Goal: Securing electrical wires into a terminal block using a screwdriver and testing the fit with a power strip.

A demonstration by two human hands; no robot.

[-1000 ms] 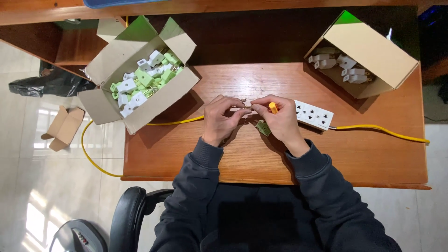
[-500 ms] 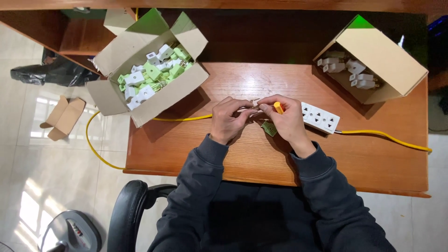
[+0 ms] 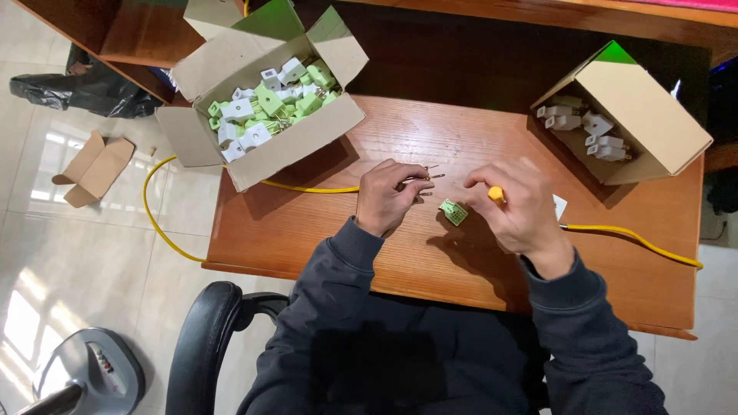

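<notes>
Hands parted; power strip (image 3: 559,206) mostly hidden.

Open room: bare wooden desk (image 3: 307,230) near left, and far middle between the boxes.
Far left: open cardboard box (image 3: 261,115) of plugs.
Far right: tipped box (image 3: 646,115).
Crossing: yellow cable (image 3: 630,238).

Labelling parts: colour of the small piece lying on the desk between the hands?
Light green small piece, lying between the hands; head view, the only one.

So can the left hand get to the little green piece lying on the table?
Probably yes. The green piece lies bare on the wooden table, just beside the left hand, with nothing between them, though that hand already pinches small metal prongs.
</notes>
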